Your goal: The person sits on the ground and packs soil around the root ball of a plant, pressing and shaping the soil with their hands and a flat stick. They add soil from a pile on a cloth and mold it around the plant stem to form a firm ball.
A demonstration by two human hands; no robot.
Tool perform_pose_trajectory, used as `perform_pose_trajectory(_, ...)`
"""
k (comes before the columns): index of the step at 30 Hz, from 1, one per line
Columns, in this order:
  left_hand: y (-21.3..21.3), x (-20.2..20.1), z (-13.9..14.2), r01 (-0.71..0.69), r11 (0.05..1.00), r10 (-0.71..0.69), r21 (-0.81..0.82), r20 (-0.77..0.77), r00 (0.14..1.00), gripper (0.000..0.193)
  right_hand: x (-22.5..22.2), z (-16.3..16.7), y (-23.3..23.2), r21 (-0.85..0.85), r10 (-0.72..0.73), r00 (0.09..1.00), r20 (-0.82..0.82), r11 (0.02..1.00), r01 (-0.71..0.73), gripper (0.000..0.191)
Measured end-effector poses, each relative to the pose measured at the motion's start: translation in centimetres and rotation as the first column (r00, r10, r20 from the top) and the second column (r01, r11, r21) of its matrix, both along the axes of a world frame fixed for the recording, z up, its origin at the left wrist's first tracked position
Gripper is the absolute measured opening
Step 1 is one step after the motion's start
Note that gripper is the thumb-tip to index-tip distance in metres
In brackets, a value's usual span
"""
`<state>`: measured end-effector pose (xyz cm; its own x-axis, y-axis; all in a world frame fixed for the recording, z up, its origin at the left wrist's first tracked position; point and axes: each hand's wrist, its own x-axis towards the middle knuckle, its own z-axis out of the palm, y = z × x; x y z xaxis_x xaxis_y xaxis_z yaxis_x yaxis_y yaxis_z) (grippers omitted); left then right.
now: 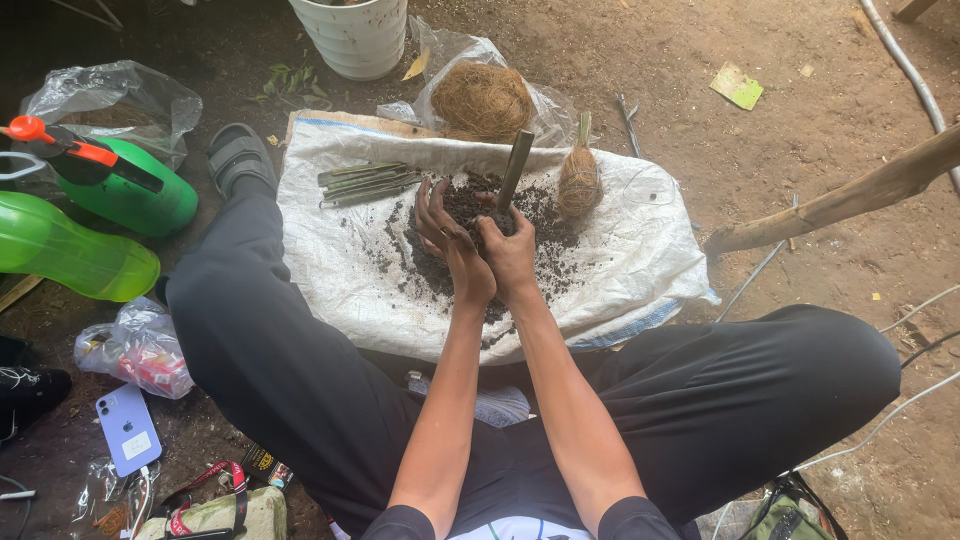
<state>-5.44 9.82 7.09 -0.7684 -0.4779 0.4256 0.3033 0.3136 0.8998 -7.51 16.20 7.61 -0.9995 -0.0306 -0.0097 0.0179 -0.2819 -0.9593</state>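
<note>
Dark, crumbly soil (470, 235) lies heaped at the centre of the white woven sack (330, 260) spread on the ground between my knees. My right hand (510, 255) is closed around the lower part of a green stem cutting (516, 168), which stands nearly upright out of the soil and leans slightly toward 1 o'clock. My left hand (450, 235) is half open, fingers curved and spread, cupped against the soil at the base of the cutting; it presses rather than grips, and touches my right hand at the thumb side. At 10 o'clock from the heap, a small bundle of further green cuttings (368, 182) lies flat on the sack. At 2 o'clock, a fibre-wrapped ball with a stem (579, 180) rests on the sack. At 12 o'clock, beyond the sack edge, a wad of coconut fibre (482, 100) sits in a clear plastic bag. Green spray bottles (120, 185) lie at 9 o'clock, well apart.
</note>
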Motion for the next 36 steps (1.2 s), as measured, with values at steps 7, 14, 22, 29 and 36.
perform_pose_trajectory(7, -2.7, -0.6, 0.8, 0.281, 0.835, -0.278, 0.473, -0.078, 0.957, 0.091, -0.3, 0.7, 0.8, -0.136, 0.086, 0.991, 0.101, 0.988, -0.072, 0.060)
perform_pose_trajectory(14, -3.1, -1.3, 0.4, 0.333, 0.741, -0.488, 0.583, 0.126, 0.864, 0.102, -1.1, -0.9, 1.5, -0.220, 0.192, 0.975, 0.112, 0.962, -0.164, 0.080)
perform_pose_trajectory(22, -3.0, -1.2, -1.2, 0.478, 0.448, -0.577, 0.755, -0.164, 0.800, 0.089, -1.2, -1.4, 0.8, 0.116, 0.181, 0.977, -0.115, 0.979, -0.167, 0.088)
perform_pose_trajectory(29, -3.1, -1.4, -2.0, 0.387, 0.540, -0.570, 0.748, -0.013, 0.821, 0.080, -0.4, 1.7, 0.6, 0.678, -0.029, 0.853, -0.521, 0.592, 0.435, 0.091)
perform_pose_trajectory(36, -3.6, -1.8, -3.8, 0.213, 0.467, -0.418, 0.858, 0.002, 0.909, 0.086, 0.5, 1.7, -0.6, 0.502, 0.110, 0.967, -0.230, 0.865, 0.021, 0.094)
